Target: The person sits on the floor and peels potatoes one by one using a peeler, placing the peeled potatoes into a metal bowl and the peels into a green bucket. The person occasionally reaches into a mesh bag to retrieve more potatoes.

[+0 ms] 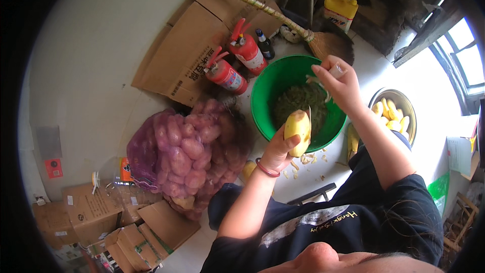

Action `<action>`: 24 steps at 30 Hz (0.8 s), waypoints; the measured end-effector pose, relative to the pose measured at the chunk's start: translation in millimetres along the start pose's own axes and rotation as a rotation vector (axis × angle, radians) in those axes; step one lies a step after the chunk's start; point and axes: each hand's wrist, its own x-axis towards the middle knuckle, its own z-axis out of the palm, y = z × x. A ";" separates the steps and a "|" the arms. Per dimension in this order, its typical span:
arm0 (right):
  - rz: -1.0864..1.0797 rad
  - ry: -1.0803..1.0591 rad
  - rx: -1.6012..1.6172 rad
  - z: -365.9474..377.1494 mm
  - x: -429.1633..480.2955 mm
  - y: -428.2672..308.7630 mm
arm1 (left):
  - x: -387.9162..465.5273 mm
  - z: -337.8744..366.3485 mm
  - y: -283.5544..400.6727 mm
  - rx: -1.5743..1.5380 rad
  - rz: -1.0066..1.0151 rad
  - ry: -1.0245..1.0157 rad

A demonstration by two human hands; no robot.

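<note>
My left hand (280, 150) holds a mostly peeled potato (297, 129) upright over the near rim of a green plastic bucket (261, 102). A thin strip of peel stands along the potato's right side. Above the bucket's right side, my right hand (337, 79) is closed on a peeler (337, 70) with a pale handle; its blade is hard to make out, and peel seems to hang by it. Dark peelings (301, 102) lie inside the bucket. To the right, a metal basin (413, 121) holds several peeled potatoes (394, 115).
Purple mesh sacks of potatoes (185, 151) lie left of the bucket. Beyond it stand two fire extinguishers (248, 53), a dark bottle (265, 45), a broom (329, 45) and a yellow pump jug (339, 9). Flattened cardboard (178, 53) leans behind; peel scraps (308, 158) lie on the floor.
</note>
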 end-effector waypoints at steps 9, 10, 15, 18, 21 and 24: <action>0.184 -0.487 0.394 17.1 -35.0 -4.3 | 3.6 4.8 -12.8 0.551 0.130 0.139; 0.200 -0.450 0.277 11.6 -27.6 0.6 | 3.2 6.2 -12.0 0.575 0.140 0.105; 0.127 -0.261 0.329 2.0 -5.2 9.1 | 2.4 15.2 -4.0 0.567 0.129 0.037; 0.154 -0.412 0.418 5.7 -26.0 -6.5 | 7.6 8.5 -9.6 0.508 0.164 0.086; 0.275 -0.333 0.518 8.5 -18.7 7.7 | 5.7 16.3 -9.2 0.492 0.176 0.055; 0.264 -0.325 0.527 5.8 -11.0 9.2 | -0.5 27.1 -1.0 0.547 0.217 -0.033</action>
